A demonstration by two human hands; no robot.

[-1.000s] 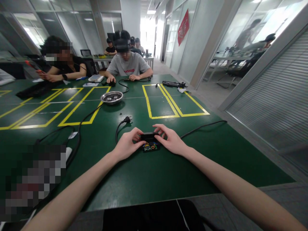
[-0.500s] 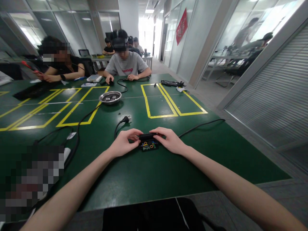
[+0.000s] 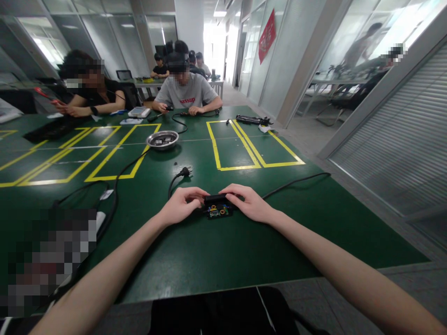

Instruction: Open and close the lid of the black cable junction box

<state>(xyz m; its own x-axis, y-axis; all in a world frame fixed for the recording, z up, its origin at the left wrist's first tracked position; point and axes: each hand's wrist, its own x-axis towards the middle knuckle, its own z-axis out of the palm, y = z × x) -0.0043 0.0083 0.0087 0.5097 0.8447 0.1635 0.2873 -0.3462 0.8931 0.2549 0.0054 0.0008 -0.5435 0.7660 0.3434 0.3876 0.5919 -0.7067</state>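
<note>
A small black power adapter (image 3: 217, 207) lies on the green table (image 3: 216, 251) with its case opened, showing a green circuit board with orange parts. My left hand (image 3: 181, 204) grips its left end with curled fingers. My right hand (image 3: 249, 204) grips its right end, fingers bent over the black cover. A black cable (image 3: 296, 180) runs off to the right, and another cable with a plug (image 3: 182, 173) lies just beyond my left hand.
A metal bowl (image 3: 162, 140) with small parts stands farther back. Yellow tape rectangles (image 3: 240, 149) mark the table. Black cables (image 3: 111, 195) trail at the left. Two people sit across the table with tools. The table's right edge borders a grey floor.
Both hands have closed in more tightly around the adapter's ends. The view shifted slightly. The person opposite in the grey shirt has raised a hand.
</note>
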